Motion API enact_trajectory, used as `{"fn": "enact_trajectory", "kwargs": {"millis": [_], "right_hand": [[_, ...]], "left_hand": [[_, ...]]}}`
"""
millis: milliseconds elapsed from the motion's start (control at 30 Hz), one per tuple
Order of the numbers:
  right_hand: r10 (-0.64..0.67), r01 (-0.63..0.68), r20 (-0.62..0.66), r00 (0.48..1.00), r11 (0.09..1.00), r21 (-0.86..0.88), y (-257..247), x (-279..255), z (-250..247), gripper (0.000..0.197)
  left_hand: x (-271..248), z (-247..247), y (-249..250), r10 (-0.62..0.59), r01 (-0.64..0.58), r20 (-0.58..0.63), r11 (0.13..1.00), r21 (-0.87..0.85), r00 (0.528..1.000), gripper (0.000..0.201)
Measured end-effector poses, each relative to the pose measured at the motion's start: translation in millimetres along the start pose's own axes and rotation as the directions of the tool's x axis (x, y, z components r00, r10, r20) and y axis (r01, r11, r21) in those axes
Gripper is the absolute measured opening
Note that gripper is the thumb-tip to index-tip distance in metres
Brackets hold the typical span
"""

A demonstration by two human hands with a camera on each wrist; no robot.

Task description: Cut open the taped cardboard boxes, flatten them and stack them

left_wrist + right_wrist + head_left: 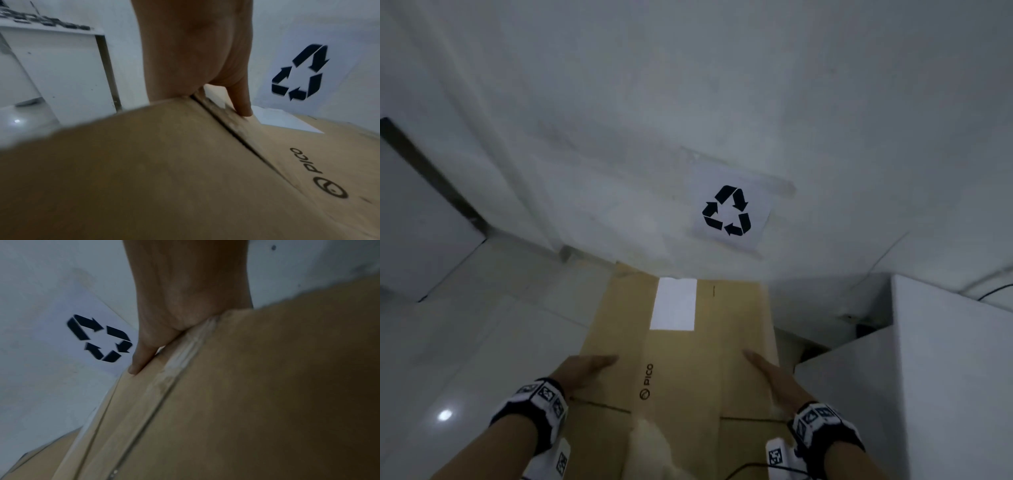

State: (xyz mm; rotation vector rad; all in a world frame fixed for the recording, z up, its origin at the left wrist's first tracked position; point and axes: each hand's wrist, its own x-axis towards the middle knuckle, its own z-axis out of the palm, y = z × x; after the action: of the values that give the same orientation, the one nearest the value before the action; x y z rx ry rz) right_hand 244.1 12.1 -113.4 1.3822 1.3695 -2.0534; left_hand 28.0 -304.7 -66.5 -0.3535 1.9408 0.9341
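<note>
You hold the flattened cardboard box [681, 370] in front of you with both hands, one on each long side. Your left hand [582, 371] is at about 8 o'clock of the head view and grips the left edge: the thumb lies on the top face and the other fingers go under the board, where you cannot see them. Your right hand [774, 380] is at about 5 o'clock and takes the right edge in the same way, thumb on top, other fingers hidden below. The two hands are well apart, with the whole width of the box between them.

The box is brown, with the printed word "PICO" between your hands and a white label [674, 303] near its far end, at 12 o'clock from the print. The far end reaches to the bottom of the white wall [619, 120]. On this wall, at about 1 o'clock from the box, there is a paper sheet with a black recycling sign [727, 210].

In the right wrist view a strip of clear tape [185, 350] runs along the cardboard just beside your thumb. A white cabinet [945, 359] stands at 3 o'clock, and the glossy floor [448, 359] is at 9 o'clock.
</note>
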Motion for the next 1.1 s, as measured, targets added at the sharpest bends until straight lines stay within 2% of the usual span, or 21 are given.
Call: {"fn": "enact_trajectory", "kwargs": {"millis": [67, 167, 233, 300, 400, 533, 633, 700, 833, 933, 1033, 1100], "right_hand": [[0.077, -0.077, -0.017, 0.997, 0.997, 0.025, 9, 23, 6, 0.068], [0.134, -0.133, -0.056, 0.989, 0.991, 0.028, 35, 65, 4, 0.089], [0.195, -0.188, -0.073, 0.978, 0.978, 0.086, 53, 89, 4, 0.094], [0.286, -0.272, -0.081, 0.955, 0.950, 0.151, 69, 116, 5, 0.085], [0.342, -0.314, -0.089, 0.935, 0.919, 0.238, 98, 165, 0, 0.074], [0.305, -0.254, -0.197, 0.932, 0.935, 0.247, 135, 243, -4, 0.072], [0.296, -0.225, -0.243, 0.924, 0.933, 0.280, 174, 317, -22, 0.099], [0.246, -0.176, -0.244, 0.938, 0.945, 0.276, 189, 358, -30, 0.107], [0.124, -0.059, -0.269, 0.955, 0.970, 0.238, 195, 430, -34, 0.079], [0.092, -0.022, -0.293, 0.951, 0.972, 0.236, 207, 491, -52, 0.091], [0.115, -0.046, -0.311, 0.943, 0.974, 0.220, 215, 541, -69, 0.101], [0.115, -0.079, -0.376, 0.920, 0.991, 0.111, 221, 563, -73, 0.095]], "left_hand": [[31, -3, 5, -0.036, 0.035, 0.032, 0.999, 0.040, 0.999, 0.108], [80, 1, 1, -0.090, 0.081, 0.102, 0.993, 0.092, 0.991, 0.122], [119, 8, -7, -0.133, 0.116, 0.131, 0.985, 0.130, 0.982, 0.115], [160, 18, -16, -0.191, 0.170, 0.146, 0.975, 0.145, 0.971, 0.101], [228, 42, -33, -0.240, 0.209, 0.110, 0.949, 0.236, 0.965, 0.079], [320, 74, -50, -0.175, 0.139, 0.085, 0.938, 0.318, 0.981, 0.072], [384, 94, -60, -0.119, 0.085, 0.088, 0.943, 0.321, 0.989, 0.069], [420, 105, -63, -0.080, 0.048, 0.092, 0.951, 0.305, 0.993, 0.069], [499, 131, -78, -0.011, -0.008, 0.123, 0.988, 0.154, 0.992, 0.074], [551, 152, -84, 0.033, -0.039, 0.134, 0.998, 0.043, 0.990, 0.055], [594, 172, -88, 0.071, -0.078, 0.117, 0.996, 0.052, 0.991, 0.045], [619, 183, -97, 0.084, -0.093, 0.095, 0.991, 0.094, 0.992, 0.041]]}}
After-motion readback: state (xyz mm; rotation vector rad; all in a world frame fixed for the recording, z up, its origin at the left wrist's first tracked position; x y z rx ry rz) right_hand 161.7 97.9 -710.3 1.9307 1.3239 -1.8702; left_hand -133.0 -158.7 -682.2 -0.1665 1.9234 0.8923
